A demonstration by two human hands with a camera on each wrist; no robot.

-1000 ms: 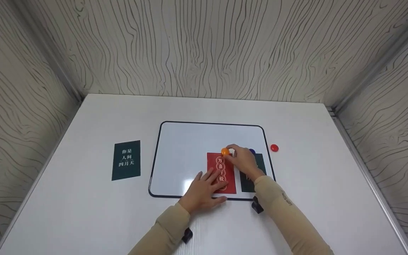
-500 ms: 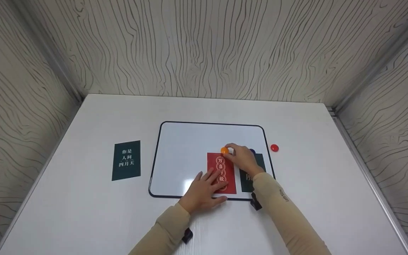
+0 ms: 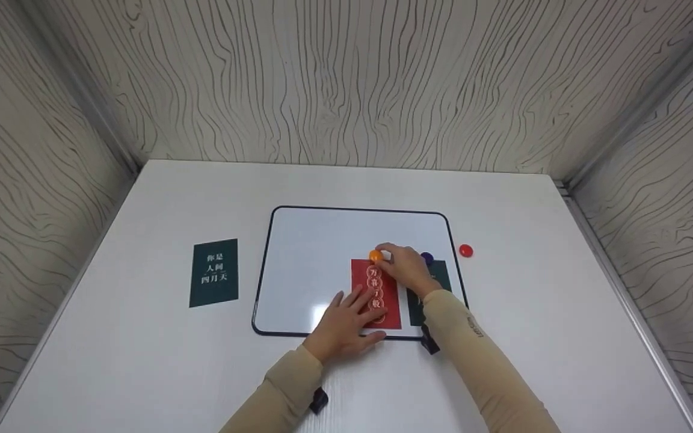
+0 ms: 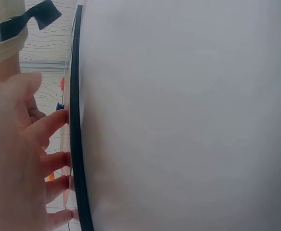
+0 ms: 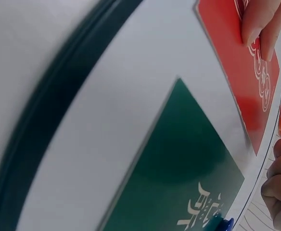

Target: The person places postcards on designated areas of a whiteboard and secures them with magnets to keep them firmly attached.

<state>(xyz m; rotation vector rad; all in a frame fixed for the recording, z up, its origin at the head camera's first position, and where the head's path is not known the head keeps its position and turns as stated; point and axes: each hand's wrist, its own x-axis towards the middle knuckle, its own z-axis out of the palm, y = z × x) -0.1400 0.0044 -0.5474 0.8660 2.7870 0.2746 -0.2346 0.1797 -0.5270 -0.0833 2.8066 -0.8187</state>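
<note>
A red card with white lettering lies on the right part of a white board with a dark rim. Fingers spread, my left hand rests on the card's lower left. My right hand pinches an orange round magnet between thumb and index finger at the card's top edge. To its right, a dark green card lies partly under my right wrist, with a dark blue round magnet at its top. The right wrist view shows the green card and red card side by side.
A red round magnet lies on the white table, just right of the board. Another dark green card with white lettering lies on the table at the left. Patterned panels stand behind and on both sides.
My right hand has shifted slightly left with the orange magnet, along the red card's top edge. More of the blue magnet shows now. The left hand stays in place.
</note>
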